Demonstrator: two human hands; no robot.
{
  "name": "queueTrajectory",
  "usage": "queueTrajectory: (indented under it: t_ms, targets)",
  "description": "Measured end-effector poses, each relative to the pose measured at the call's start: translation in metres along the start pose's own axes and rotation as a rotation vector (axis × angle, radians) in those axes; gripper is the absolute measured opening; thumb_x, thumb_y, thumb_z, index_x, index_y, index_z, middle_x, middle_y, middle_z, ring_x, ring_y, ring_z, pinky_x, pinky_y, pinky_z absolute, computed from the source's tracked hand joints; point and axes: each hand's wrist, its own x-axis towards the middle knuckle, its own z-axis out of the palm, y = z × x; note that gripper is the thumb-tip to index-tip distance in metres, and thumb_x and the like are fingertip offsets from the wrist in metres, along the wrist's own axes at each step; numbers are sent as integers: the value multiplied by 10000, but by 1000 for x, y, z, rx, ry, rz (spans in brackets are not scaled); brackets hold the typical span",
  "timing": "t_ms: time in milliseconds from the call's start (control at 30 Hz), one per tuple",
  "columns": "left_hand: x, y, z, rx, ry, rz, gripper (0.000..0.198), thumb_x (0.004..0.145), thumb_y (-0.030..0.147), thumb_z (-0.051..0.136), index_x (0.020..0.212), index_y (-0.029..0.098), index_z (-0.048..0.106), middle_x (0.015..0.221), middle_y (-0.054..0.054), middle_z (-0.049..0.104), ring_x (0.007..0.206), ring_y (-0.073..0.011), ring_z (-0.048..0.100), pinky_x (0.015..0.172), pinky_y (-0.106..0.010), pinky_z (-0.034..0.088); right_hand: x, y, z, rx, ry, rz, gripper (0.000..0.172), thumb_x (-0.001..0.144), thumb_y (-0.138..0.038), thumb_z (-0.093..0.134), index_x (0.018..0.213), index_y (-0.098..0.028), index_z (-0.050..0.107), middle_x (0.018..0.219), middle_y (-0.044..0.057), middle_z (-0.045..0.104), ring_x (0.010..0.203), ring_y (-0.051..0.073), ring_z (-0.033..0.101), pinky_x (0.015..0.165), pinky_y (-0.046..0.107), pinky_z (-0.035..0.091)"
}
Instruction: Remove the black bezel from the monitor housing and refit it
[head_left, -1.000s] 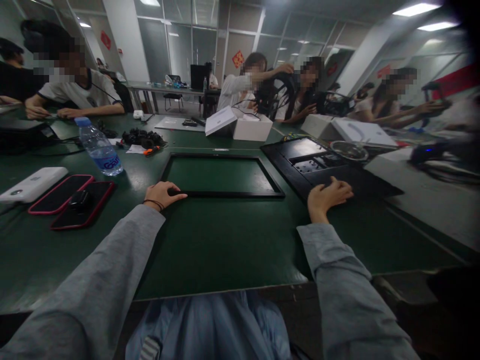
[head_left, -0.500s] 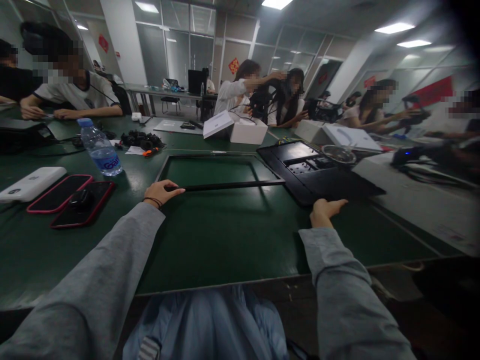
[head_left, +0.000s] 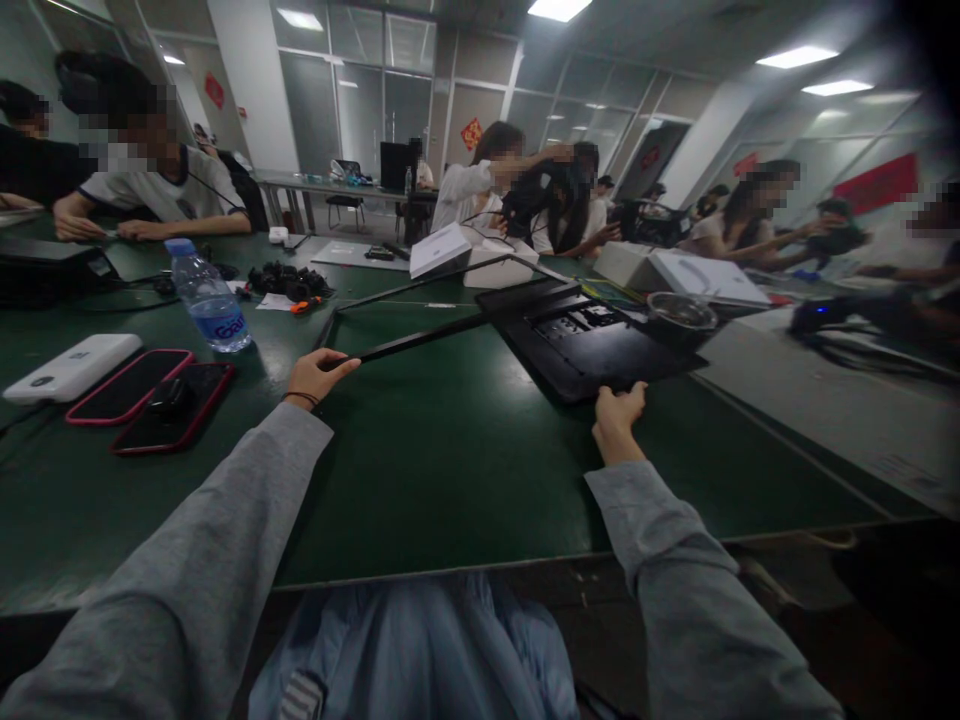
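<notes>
My left hand (head_left: 319, 377) pinches the near left corner of a thin black rectangular frame (head_left: 420, 341), like a monitor bezel. The bezel's right side is tilted up, and its right end overlaps a flat black panel (head_left: 581, 365). That panel resembles a monitor's back cover, with a recessed section showing small fittings. My right hand (head_left: 619, 418) grips the panel's near edge, thumb on top; the fingers beneath are hidden. Whether bezel and panel touch, I cannot tell.
On the green table (head_left: 420, 480), a water bottle (head_left: 210, 300), two red-edged phones (head_left: 176, 410) and a white power bank (head_left: 71, 365) lie left. White boxes (head_left: 501, 262) stand behind the panel. A clear bowl (head_left: 681, 312) sits behind it at right. Several people sit around.
The bezel's right side has risen from the table and now overlaps the panel. The panel has shifted left, and my right hand has moved left with its fingers now around the edge.
</notes>
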Motion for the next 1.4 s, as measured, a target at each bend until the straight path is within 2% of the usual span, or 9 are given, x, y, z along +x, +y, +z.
queueTrajectory:
  t_ms: [100,233,367,500,600,700,833,1000,1400]
  targets:
    - [0,1,-2,-23,36,-5,538,681,705,758,924,226,767,965,-73,790,938,-254,713,882,-382,554,-4,-6,11,158,35,104,779,720,-406,614,1444,-160,465,852,21,623,780,198,627,687,346,589]
    - [-1,4,-6,52,83,35,519,696,709,755,926,244,765,972,-65,783,950,-257,703,890,-389,551,-1,-12,24,314,-171,242,785,603,-302,675,1372,-188,563,780,-13,617,656,152,571,562,267,511]
    - [-3,5,-9,164,117,78,501,723,707,748,934,253,767,1020,-67,775,990,-264,694,924,-401,534,12,-15,42,291,-359,250,728,627,-261,676,1349,-185,617,840,20,684,776,206,654,731,380,585]
    - [-5,6,-11,252,115,149,466,769,692,733,931,256,767,1026,-70,776,1018,-279,687,945,-422,507,28,-13,56,174,-180,95,474,754,-375,645,1178,-169,692,966,87,718,960,235,683,941,464,558]
    - [-7,10,-9,324,108,201,423,787,670,743,912,266,766,1040,-67,780,1030,-291,681,974,-456,479,40,-11,51,301,-92,197,488,901,-581,482,1153,-198,651,976,111,725,927,231,700,879,447,582]
    - [-10,16,-4,365,90,264,381,794,653,756,892,284,757,1039,-48,783,1057,-292,668,1035,-486,435,44,-10,45,414,-215,257,554,893,-702,462,1123,-225,624,963,115,732,915,237,712,843,424,597]
    - [-12,21,2,366,53,329,354,805,642,754,899,300,760,1033,-35,782,1071,-288,656,1073,-499,396,36,-12,52,205,-323,28,514,749,-486,733,1178,-216,649,1050,95,740,1038,261,693,1007,486,551]
    - [-8,18,5,350,0,329,331,804,602,769,901,285,760,1049,-44,780,1078,-289,655,1060,-497,393,29,-13,60,-73,-219,-220,556,807,-250,577,1351,-145,626,1199,141,732,1249,302,613,1160,567,427]
    - [-4,10,12,470,-201,306,259,869,555,715,1016,350,776,1181,-16,760,1188,-298,624,1146,-566,245,22,1,61,-142,-185,-173,619,804,-202,527,1411,-119,616,1361,159,676,1318,295,599,1198,558,418]
